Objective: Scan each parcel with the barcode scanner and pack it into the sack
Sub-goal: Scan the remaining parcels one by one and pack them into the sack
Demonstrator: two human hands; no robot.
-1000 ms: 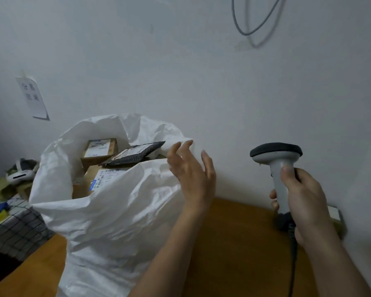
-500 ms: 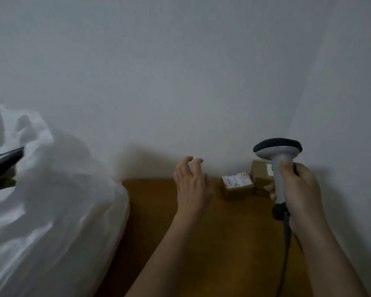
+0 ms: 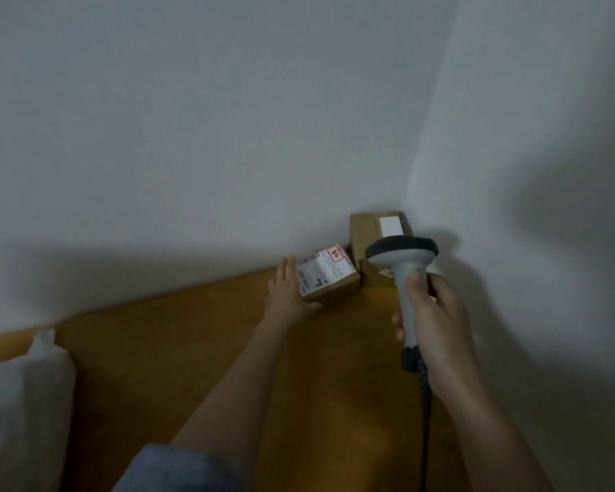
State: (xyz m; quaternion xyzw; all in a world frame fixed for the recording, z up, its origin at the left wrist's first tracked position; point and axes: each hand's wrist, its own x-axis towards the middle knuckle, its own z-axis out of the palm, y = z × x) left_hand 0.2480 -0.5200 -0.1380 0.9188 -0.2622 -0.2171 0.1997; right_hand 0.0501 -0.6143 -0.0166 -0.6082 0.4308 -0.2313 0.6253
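Left hand (image 3: 289, 291) was at the small parcel (image 3: 325, 275) on the counter (image 3: 199, 349), near the back wall. Fingers lay straight along the parcel's left side, thumb ran under its near edge. Grip spread, touching the box, not closed round it. The parcel sat flat on the counter, white label with a red-bordered mark facing up.

Right hand (image 3: 435, 323) had the barcode scanner (image 3: 403, 264) by its handle, grip curled tight round it, thumb up the front of the handle. Scanner was upright, dark head on top, black cable (image 3: 425, 413) hanging from the base.

A second, larger parcel (image 3: 370, 227) sat in the corner behind the scanner head, just beside the small one, white label on top; whether they touched, can't tell.

White sack (image 3: 22, 403) at lower left edge, well apart from both parcels. Its opening was out of view.
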